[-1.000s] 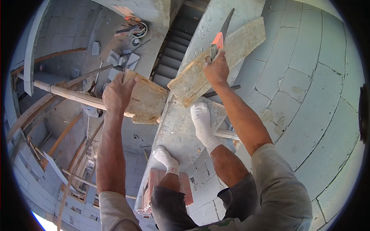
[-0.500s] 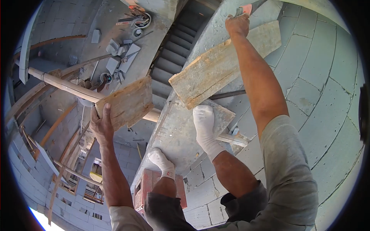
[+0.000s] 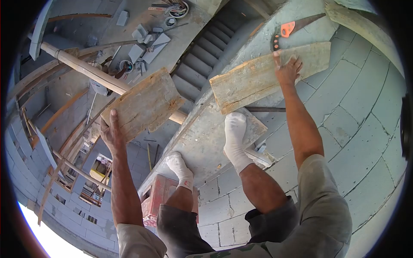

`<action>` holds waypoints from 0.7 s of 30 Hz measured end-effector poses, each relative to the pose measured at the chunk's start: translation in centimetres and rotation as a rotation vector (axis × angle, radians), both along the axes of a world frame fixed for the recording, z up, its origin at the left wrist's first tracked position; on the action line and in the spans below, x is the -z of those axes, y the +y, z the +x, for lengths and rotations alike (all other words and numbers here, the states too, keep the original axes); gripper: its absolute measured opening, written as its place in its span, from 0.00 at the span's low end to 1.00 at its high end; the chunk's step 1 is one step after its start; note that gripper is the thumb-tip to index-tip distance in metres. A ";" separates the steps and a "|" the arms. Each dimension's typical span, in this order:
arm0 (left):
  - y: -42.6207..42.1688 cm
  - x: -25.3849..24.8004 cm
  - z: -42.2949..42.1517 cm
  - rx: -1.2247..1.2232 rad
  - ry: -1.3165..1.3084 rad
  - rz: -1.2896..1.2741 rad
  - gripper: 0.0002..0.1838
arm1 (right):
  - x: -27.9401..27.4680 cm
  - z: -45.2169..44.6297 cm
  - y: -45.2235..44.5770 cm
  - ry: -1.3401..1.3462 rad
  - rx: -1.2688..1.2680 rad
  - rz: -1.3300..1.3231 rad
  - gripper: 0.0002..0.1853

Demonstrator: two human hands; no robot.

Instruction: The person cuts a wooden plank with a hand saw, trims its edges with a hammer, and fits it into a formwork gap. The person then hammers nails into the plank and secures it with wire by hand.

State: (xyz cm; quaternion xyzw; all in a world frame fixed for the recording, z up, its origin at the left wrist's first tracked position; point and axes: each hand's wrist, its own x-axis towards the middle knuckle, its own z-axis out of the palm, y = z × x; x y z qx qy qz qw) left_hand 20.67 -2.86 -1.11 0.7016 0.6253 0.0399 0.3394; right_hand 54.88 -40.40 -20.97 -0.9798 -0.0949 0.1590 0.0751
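My left hand (image 3: 112,134) grips the near end of a short, rough wooden board (image 3: 144,103), its thumb on the upper face. A longer wooden board (image 3: 254,79) lies slanted on the concrete ledge, with a crack along its lower part. My right hand (image 3: 287,72) rests on this longer board, fingers apart, one reaching its far edge. Just beyond it, a handsaw (image 3: 289,29) with an orange-and-black handle lies on the ledge, its blade pointing right.
My socked feet stand on a wide board (image 3: 202,142) over the ledge. A stairwell (image 3: 206,51) drops away beyond it. A round wooden pole (image 3: 86,69) crosses at left. A red crate (image 3: 161,200) is below; block pieces (image 3: 157,47) and buckets lie on the lower floor. A block wall (image 3: 357,107) rises at right.
My right hand has let go of the handsaw, now lying on the ledge, and come back onto the longer board. The short board in my left hand has shifted and tilted slightly.
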 end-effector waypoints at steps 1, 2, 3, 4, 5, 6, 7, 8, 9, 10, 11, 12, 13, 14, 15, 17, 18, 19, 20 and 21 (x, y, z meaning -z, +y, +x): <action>0.6 -0.2 -0.4 0.005 0.029 -0.016 0.28 | 1.2 -2.2 -1.7 0.086 0.122 0.139 0.56; 1.2 -0.3 -0.8 -0.015 0.026 0.001 0.29 | 1.0 -2.0 -0.5 0.161 0.098 0.097 0.58; 1.7 -0.6 -1.5 -0.023 0.044 0.006 0.29 | 0.4 -3.0 0.4 0.255 0.086 0.043 0.61; 1.2 -1.3 -2.6 -0.032 0.079 -0.002 0.30 | -0.1 -4.8 0.2 0.366 0.075 -0.026 0.63; 0.0 -2.2 -3.5 -0.081 0.062 -0.042 0.30 | -0.6 -6.4 -1.2 0.402 0.069 -0.036 0.64; -0.8 -2.4 -3.8 -0.132 0.007 -0.062 0.31 | -0.2 -5.8 -1.6 0.400 0.059 -0.024 0.66; -1.1 -2.1 -3.6 -0.181 -0.071 -0.066 0.31 | 0.4 -4.4 -1.2 0.377 0.046 0.007 0.67; -1.9 -2.0 -4.3 -0.198 -0.087 -0.052 0.32 | 0.6 -4.2 -1.3 0.384 0.036 0.011 0.70; -2.4 -2.8 -4.4 -0.149 -0.050 -0.037 0.31 | 0.5 -4.3 -1.2 0.403 0.046 -0.006 0.70; -3.1 -3.6 -4.4 -0.107 -0.011 -0.021 0.31 | 0.4 -4.2 -0.9 0.423 0.050 -0.023 0.70; -3.5 -4.0 -4.5 -0.066 0.023 -0.010 0.30 | 0.4 -3.9 -0.7 0.436 0.054 -0.045 0.70; -3.6 -4.2 -4.8 -0.092 -0.017 -0.052 0.29 | 0.4 -3.7 -1.0 0.416 0.041 -0.013 0.70; -3.5 -4.3 -5.5 -0.105 -0.012 -0.061 0.29 | 0.6 -3.6 -1.3 0.398 0.025 0.016 0.69; -3.1 -4.5 -6.4 -0.118 -0.002 -0.071 0.29 | 0.8 -3.9 -1.8 0.386 0.008 0.044 0.69; -2.9 -4.8 -7.5 -0.130 0.009 -0.080 0.28 | 1.3 -4.1 -2.4 0.357 -0.020 0.057 0.69; -2.7 -5.9 -8.7 -0.132 0.050 -0.035 0.28 | 2.4 -3.8 -3.2 0.287 -0.079 0.084 0.69; -2.7 -6.2 -9.2 -0.134 0.062 -0.014 0.28 | 2.1 -3.5 -3.0 0.319 -0.087 0.043 0.69; -2.7 -6.4 -10.2 -0.165 0.035 -0.024 0.29 | 1.7 -3.0 -2.9 0.345 -0.095 -0.001 0.69; -2.8 -6.7 -11.4 -0.199 0.006 -0.035 0.29 | 1.3 -2.4 -2.5 0.369 -0.104 -0.046 0.69; -2.9 -6.9 -12.7 -0.231 -0.022 -0.046 0.29 | 0.8 -1.9 -1.6 0.420 -0.090 -0.131 0.68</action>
